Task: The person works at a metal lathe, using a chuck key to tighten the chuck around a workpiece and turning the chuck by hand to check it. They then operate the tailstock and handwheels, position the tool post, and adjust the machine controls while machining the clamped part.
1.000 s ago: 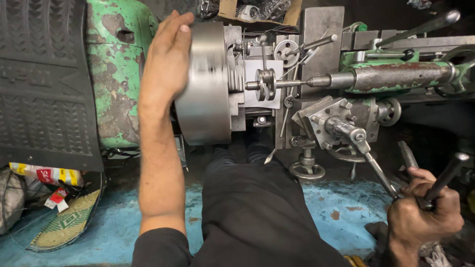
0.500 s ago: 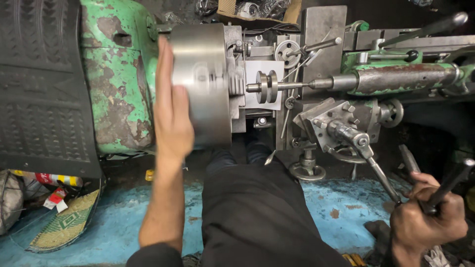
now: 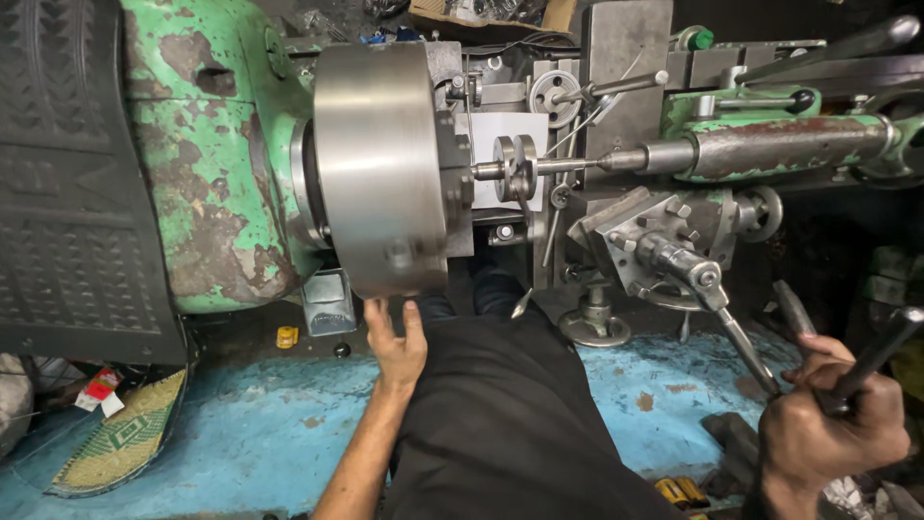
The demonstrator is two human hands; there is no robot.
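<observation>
A big steel lathe chuck (image 3: 377,164) sits on a worn green headstock (image 3: 207,164). A thin shaft with a small metal disc (image 3: 515,166) is held between the chuck and the tailstock centre (image 3: 770,146). My left hand (image 3: 397,339) is just below the chuck's lower rim, fingers spread and pointing up, holding nothing. My right hand (image 3: 835,424) is at the lower right, closed around a dark metal lever handle (image 3: 881,354). The tool post (image 3: 664,252) stands under the shaft with its own long handle.
A black rubber mat (image 3: 67,183) hangs at the left. The floor (image 3: 260,433) is painted blue, with a woven mat (image 3: 120,433) and small scraps on it. A handwheel (image 3: 594,327) sits below the carriage. My dark trousers fill the lower middle.
My left hand slid down the chuck face from its top to below its lower rim. My right hand stayed on the lever handle.
</observation>
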